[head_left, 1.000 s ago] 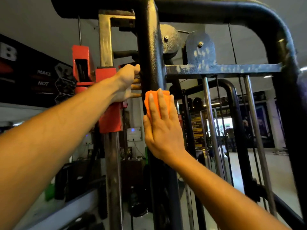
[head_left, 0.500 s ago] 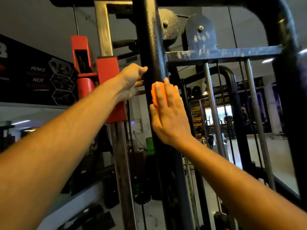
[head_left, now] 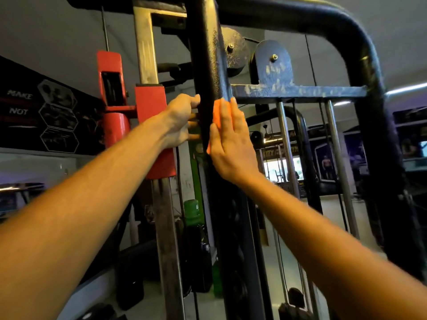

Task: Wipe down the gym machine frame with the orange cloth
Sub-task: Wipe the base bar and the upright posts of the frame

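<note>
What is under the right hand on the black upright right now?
The orange cloth lies under the right hand, pressed flat against the black upright. Only its left edge and top show; the rest is covered by palm and fingers.

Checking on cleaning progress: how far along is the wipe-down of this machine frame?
Done: cannot tell; no wiped stretch stands out. In hand: the right hand presses the orange cloth flat on the black upright post, while the left hand grips that post. Left: the scuffed crossbar and curved top tube look untouched.
</note>
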